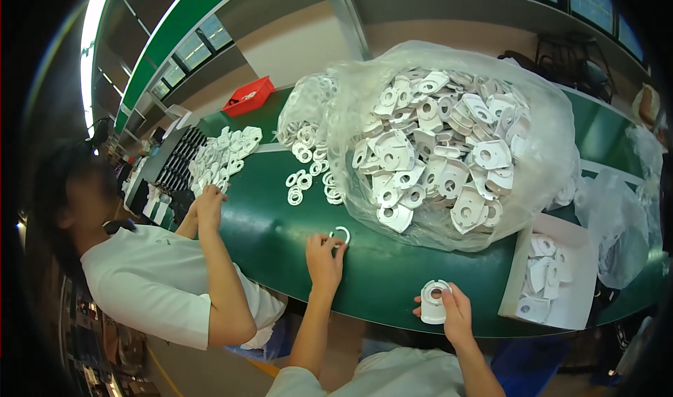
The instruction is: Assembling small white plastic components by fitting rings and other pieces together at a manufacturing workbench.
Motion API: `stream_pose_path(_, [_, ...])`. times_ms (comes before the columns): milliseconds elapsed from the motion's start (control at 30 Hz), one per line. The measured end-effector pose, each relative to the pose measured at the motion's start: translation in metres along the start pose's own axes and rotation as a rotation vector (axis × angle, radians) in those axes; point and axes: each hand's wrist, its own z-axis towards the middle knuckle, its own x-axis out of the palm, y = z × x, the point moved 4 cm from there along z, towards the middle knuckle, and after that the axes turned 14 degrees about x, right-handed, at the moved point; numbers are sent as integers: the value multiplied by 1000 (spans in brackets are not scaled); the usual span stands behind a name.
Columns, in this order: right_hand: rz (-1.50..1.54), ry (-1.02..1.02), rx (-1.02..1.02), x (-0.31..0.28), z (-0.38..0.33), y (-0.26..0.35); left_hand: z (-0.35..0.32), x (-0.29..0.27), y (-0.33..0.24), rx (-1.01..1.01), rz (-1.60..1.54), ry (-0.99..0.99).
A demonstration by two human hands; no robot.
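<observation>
My left hand rests on the green table with its fingertips on a small white ring. My right hand holds a white plastic part with a round collar just above the table's near edge. Straight ahead stands a big clear plastic bag stuffed with several white flat plates with holes. Loose white rings lie spilled to the left of it, beyond my left hand.
A co-worker in a white shirt sits at my left, a hand near a pile of white parts. A red bin stands at the far end. A white tray of parts and empty bags lie right.
</observation>
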Motion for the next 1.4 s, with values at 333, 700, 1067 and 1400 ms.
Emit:
stream_pose_path(333, [25, 39, 115, -1, 8, 3, -20, 1, -38, -397, -622, 74])
stream_pose_path(700, [118, 67, 209, -6, 13, 2, 0, 1, -103, -450, -1186, 153])
stream_pose_path(1067, [151, 156, 246, -10, 14, 3, -10, 22, -144, -403, -1126, 323])
stream_pose_path(1400, [48, 134, 218, -9, 11, 4, -9, 19, -146, -202, -917, 288])
